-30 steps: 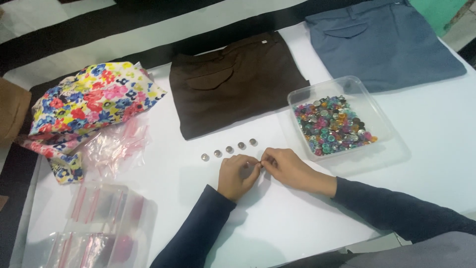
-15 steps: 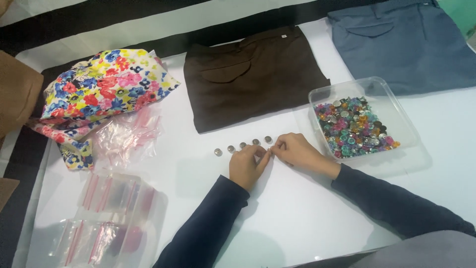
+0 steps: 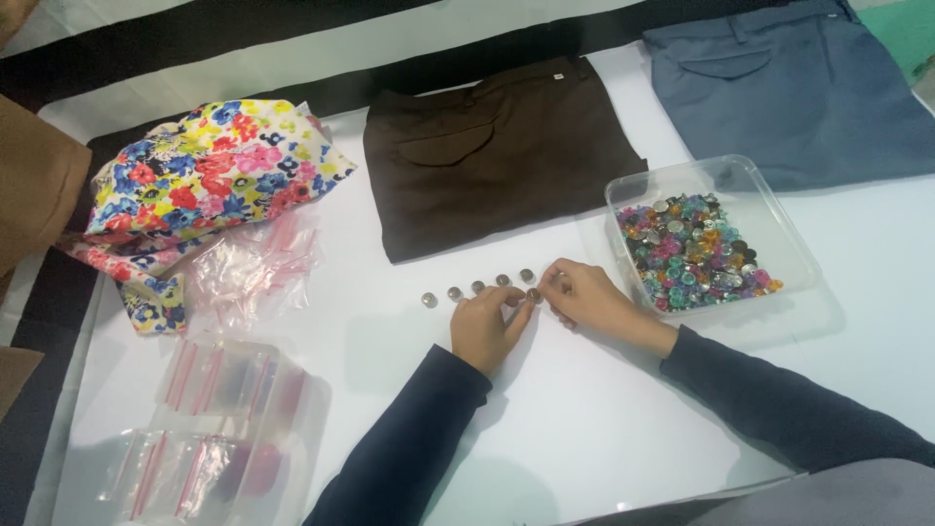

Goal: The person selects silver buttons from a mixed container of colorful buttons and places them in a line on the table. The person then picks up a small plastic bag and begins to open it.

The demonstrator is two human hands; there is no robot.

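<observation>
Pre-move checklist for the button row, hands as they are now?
1. Row of metal buttons lies in a roughly straight line on the white table: ok.
2. Left hand fingers touch the row's right end: ok.
3. Right hand meets the left hand at a button set just below the row: ok.
4. Which hand actually grips that button: cannot tell.
5. Clear tray of mixed buttons sits beside the right hand, upright: ok.
6. Brown trousers lie apart from the row: ok.

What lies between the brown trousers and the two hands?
In the head view, a row of small metal buttons lies on the white table between the brown trousers and both hands.
</observation>
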